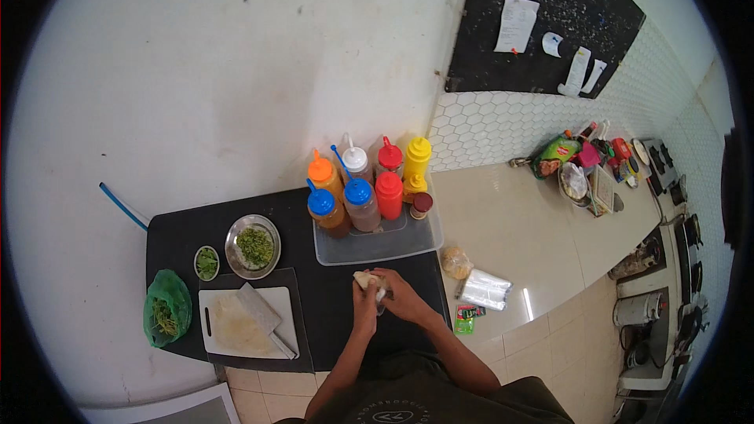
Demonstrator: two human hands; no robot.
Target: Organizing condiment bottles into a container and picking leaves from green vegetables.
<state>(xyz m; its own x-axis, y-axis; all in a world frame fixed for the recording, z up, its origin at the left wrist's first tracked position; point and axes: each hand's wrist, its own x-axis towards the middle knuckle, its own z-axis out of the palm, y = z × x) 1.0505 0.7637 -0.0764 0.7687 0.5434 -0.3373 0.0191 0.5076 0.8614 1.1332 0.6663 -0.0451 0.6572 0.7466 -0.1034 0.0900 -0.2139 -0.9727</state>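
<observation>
Both my hands meet over the front part of the black tabletop [330,306]. Between them is a small pale, beige item [366,278], partly hidden by the fingers; a bit of clear or white plastic shows below it. My left hand [365,309] grips it from the left, and my right hand [397,294] holds its right side. To the left, a cleaver [259,309] lies across a white cutting board [235,330]. Just beyond my hands stands a clear plastic tray [377,253] with several squeeze bottles [359,197].
Left are a metal plate [231,253] of chopped greens, a small bowl [207,263] of leaves and a green plastic bag [168,306]. On the pale counter [500,218] lie a tied bag [456,263], clear plastic bags [485,290] and a green packet [465,319]. Stoves [661,162] stand far right.
</observation>
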